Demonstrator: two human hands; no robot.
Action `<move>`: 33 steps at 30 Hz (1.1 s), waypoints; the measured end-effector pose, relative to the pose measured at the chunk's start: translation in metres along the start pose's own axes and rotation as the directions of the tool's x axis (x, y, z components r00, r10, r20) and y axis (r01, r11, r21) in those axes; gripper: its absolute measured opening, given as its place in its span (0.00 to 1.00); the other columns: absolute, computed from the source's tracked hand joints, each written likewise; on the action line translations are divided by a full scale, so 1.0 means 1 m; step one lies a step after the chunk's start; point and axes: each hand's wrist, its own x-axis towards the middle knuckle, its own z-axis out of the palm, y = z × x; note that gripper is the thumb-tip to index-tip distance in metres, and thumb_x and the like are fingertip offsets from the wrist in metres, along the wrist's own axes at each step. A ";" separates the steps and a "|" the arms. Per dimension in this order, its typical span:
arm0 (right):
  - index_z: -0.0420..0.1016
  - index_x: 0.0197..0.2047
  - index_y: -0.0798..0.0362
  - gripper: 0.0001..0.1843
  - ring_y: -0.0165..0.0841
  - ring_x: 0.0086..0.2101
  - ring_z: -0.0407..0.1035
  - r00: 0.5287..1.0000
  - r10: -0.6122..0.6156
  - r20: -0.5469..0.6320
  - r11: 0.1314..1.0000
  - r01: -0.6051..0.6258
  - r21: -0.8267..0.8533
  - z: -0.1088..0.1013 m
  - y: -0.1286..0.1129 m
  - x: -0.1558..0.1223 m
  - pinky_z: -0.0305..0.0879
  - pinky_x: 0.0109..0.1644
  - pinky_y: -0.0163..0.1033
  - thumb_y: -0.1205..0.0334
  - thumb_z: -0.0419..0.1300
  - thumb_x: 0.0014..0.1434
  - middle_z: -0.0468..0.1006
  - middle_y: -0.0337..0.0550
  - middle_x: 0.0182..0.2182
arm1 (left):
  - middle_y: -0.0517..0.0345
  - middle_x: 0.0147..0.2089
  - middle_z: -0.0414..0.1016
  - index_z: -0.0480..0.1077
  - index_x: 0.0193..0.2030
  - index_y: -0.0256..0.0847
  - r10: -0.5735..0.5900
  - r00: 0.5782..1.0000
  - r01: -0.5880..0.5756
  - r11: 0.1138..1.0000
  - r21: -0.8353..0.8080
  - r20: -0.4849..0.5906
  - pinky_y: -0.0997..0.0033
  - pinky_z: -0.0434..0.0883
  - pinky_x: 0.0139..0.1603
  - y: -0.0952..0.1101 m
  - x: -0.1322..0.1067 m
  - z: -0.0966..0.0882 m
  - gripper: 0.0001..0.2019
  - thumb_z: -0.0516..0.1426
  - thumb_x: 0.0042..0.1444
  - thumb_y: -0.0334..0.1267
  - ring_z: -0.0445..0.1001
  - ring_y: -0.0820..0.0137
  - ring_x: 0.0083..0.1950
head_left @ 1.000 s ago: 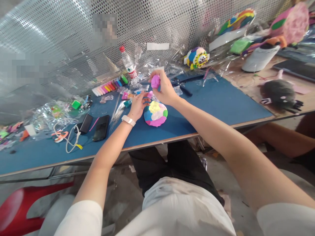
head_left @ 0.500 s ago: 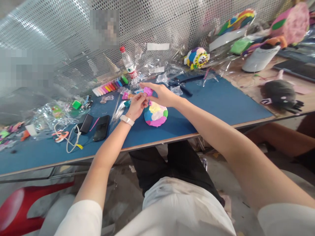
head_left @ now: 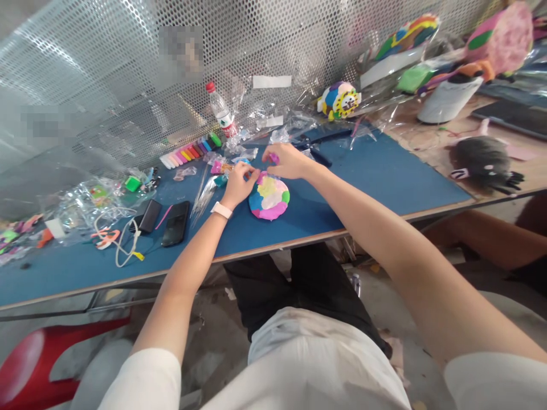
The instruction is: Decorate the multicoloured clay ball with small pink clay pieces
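A dome-like piece covered in patches of coloured modelling clay (head_left: 270, 199) lies on the blue table, showing yellow, white, blue, green and magenta. My right hand (head_left: 287, 160) is just beyond it, fingers curled around a small lump of magenta clay (head_left: 274, 159). At the piece's upper left edge is my left hand (head_left: 240, 183), with a pale band on the wrist. Its thumb and forefinger are pinched together near a magenta patch; whatever is between them is too small to make out. Wrapped pink clay (head_left: 217, 167) lies beyond the left hand.
A row of coloured clay sticks (head_left: 190, 151) and a red-capped bottle (head_left: 221, 111) stand by the mesh panel. Dark-handled pliers (head_left: 320, 155) lie behind my right hand. Leftward are a phone (head_left: 176, 224) and a white cable (head_left: 123, 245). A clay-covered figure (head_left: 341, 101) sits at the back.
My hands have moved apart. The right hand has drawn the magenta lump to the right, away from the left hand, which has stayed near the piece's upper left edge.
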 end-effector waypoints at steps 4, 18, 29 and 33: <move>0.88 0.40 0.53 0.12 0.44 0.38 0.79 0.977 0.129 0.168 0.992 -0.126 -0.029 0.001 0.006 -0.002 0.74 0.47 0.46 0.56 0.76 0.55 0.86 0.47 0.36 | 0.54 0.38 0.77 0.82 0.32 0.43 -0.027 0.997 0.027 1.000 -0.005 0.068 0.64 0.71 0.52 -0.006 -0.001 0.004 0.10 0.72 0.62 0.43 0.73 0.63 0.41; 0.87 0.52 0.50 0.16 0.42 0.39 0.79 0.997 -0.071 -0.025 0.977 0.075 0.201 -0.014 -0.025 -0.006 0.71 0.54 0.47 0.61 0.70 0.60 0.89 0.43 0.39 | 0.58 0.33 0.77 0.82 0.35 0.41 -0.124 0.992 0.123 0.955 -0.270 0.014 0.69 0.66 0.41 0.004 -0.001 0.011 0.21 0.70 0.66 0.58 0.70 0.71 0.35; 0.83 0.51 0.48 0.14 0.51 0.51 0.77 0.988 -0.042 -0.146 0.991 0.060 0.119 -0.013 -0.020 -0.003 0.72 0.63 0.57 0.52 0.70 0.65 0.85 0.50 0.50 | 0.61 0.27 0.69 0.78 0.27 0.42 -0.202 0.978 0.156 0.887 -0.435 -0.061 0.71 0.66 0.37 -0.005 0.003 0.010 0.24 0.72 0.63 0.59 0.65 0.73 0.31; 0.75 0.62 0.46 0.20 0.56 0.59 0.72 0.960 -0.048 -0.275 0.996 0.066 0.055 -0.009 -0.017 -0.002 0.68 0.69 0.66 0.54 0.66 0.69 0.78 0.55 0.60 | 0.59 0.31 0.74 0.83 0.35 0.43 -0.254 0.959 0.172 0.872 -0.458 -0.123 0.72 0.68 0.35 -0.011 0.004 0.013 0.23 0.71 0.62 0.63 0.69 0.73 0.32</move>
